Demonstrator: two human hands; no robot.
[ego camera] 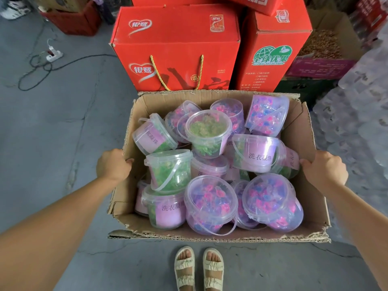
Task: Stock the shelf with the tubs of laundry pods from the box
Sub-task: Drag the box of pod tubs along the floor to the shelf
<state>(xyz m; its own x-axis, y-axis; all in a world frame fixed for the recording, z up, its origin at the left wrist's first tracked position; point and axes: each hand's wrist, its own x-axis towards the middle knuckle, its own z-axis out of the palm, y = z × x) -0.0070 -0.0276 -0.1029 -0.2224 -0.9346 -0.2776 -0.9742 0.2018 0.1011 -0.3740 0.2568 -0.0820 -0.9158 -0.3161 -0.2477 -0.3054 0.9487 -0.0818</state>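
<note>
Fingers of the left hand [114, 164] curl over the cardboard box's [310, 131] rim at 9 o'clock; the right hand [324, 171] grips the rim at 3 o'clock. Inside, clear tubs of laundry pods [206, 133] lie heaped, some green, some pink-purple. Red cartons [178, 49] stand against the box at 12 o'clock. A power strip [54, 53] with cables lies on the floor at 10 o'clock. Sandalled feet [198, 267] stand at 6 o'clock.
</note>
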